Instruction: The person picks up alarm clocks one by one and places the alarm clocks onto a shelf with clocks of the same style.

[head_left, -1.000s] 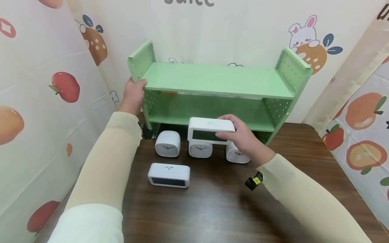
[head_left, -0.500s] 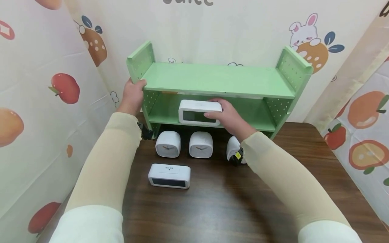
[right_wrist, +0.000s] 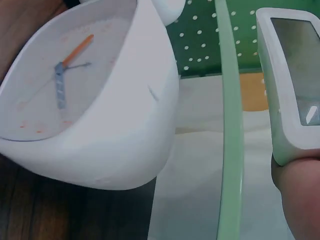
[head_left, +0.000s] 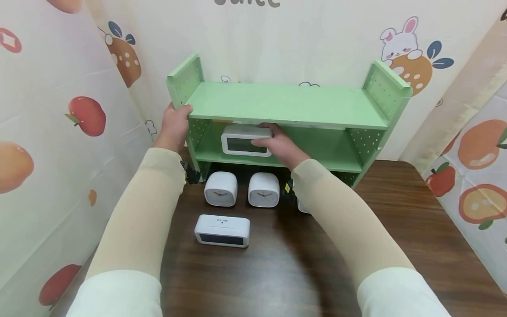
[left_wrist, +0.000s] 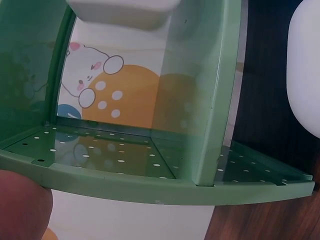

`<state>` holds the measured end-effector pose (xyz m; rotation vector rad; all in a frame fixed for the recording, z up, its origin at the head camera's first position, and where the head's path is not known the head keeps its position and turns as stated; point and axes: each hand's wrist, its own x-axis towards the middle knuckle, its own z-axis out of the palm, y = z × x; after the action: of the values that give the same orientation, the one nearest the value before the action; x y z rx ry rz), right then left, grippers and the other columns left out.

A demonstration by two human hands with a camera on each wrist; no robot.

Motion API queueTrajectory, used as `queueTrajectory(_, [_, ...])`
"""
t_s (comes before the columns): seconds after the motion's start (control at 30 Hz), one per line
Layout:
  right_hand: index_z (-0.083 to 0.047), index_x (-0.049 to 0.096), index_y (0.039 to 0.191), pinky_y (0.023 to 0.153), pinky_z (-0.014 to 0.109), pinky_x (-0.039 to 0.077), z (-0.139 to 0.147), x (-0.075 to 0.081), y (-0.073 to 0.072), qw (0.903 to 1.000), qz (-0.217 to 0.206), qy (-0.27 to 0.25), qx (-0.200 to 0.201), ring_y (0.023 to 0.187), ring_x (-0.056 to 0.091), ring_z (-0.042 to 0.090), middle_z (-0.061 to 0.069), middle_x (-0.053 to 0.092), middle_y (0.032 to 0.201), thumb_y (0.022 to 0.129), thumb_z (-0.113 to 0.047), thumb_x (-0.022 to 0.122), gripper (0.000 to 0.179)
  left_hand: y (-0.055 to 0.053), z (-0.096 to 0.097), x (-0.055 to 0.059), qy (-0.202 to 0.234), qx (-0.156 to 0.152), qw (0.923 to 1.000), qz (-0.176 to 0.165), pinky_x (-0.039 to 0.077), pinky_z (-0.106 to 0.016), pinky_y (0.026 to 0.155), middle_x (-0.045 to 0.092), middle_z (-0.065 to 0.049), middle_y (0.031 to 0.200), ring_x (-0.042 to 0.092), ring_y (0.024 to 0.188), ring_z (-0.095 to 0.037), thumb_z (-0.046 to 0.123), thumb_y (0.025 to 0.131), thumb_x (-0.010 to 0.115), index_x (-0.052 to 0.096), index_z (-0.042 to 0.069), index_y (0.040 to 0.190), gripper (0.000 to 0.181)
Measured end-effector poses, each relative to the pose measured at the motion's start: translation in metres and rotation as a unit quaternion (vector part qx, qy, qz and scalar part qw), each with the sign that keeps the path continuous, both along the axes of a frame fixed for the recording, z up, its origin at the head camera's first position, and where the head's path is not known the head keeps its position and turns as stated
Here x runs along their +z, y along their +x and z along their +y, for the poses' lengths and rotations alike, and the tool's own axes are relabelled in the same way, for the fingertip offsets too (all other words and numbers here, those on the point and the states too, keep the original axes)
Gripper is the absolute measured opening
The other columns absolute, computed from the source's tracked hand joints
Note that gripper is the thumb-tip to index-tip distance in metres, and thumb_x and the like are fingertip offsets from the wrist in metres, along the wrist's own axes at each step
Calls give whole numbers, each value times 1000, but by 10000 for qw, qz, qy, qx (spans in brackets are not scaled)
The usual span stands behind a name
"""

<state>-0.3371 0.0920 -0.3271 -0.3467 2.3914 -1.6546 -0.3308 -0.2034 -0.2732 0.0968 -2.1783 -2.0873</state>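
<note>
White digital clock in the lower opening of a green shelf, right hand on it.
Surface: dark brown wood-grain tabletop, glossy in patches; pale fabric printed with fruit and a rabbit behind and to both sides. Three white dial clocks in a row at the shelf's foot, one partly behind the right sleeve; second digital clock nearer, on the wood. Held clock: long axis left to right, about parallel to the shelf's front edge, display outward to the person; contact with the lower board unclear. Right hand pinches its right end, thumb over the display. Left hand grips the shelf's left side, thumb on the upper board.
</note>
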Motion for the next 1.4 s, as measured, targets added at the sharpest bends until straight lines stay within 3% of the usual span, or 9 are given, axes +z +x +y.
queueTrajectory(0.23, [-23,41,156,115,48,37,-8,-3,-15,9987,72,-501,78,140,42,23,1,45,151,97,-23,74,67,-1,4,0,-118,-44,9999,-47,23,-48,123,37,5,161,33,146,-16,35,110,43,29,31,161,54])
queueTrajectory(0.43, [-19,47,151,106,47,44,-12,-10,-16,9996,270,-88,-44,127,51,25,4,52,142,95,-27,75,63,-2,7,1,-129,-9,9999,12,22,-48,122,39,4,159,35,143,-15,35,109,44,31,31,160,53])
queueTrajectory(0.63, [-20,46,150,101,48,47,-15,-17,-14,9997,224,-59,-86,122,53,25,2,51,140,94,-28,76,64,-3,5,3,-151,45,9999,-33,21,-50,123,37,6,160,33,145,-16,36,109,44,30,33,161,53])
queueTrajectory(1.0, [-17,50,144,86,43,50,-19,-21,-12,9984,540,-19,148,111,54,26,5,56,133,93,-26,76,57,-4,1,1,-43,44,10000,34,22,-46,123,38,5,160,33,145,-15,33,109,44,30,30,161,54])
queueTrajectory(1.4, [-20,50,145,82,42,50,-25,-26,-12,9990,422,-102,76,107,55,26,5,55,132,93,-29,77,60,-3,-1,-2,175,0,9998,67,21,-47,123,39,4,159,34,144,-16,30,109,45,33,30,159,52])
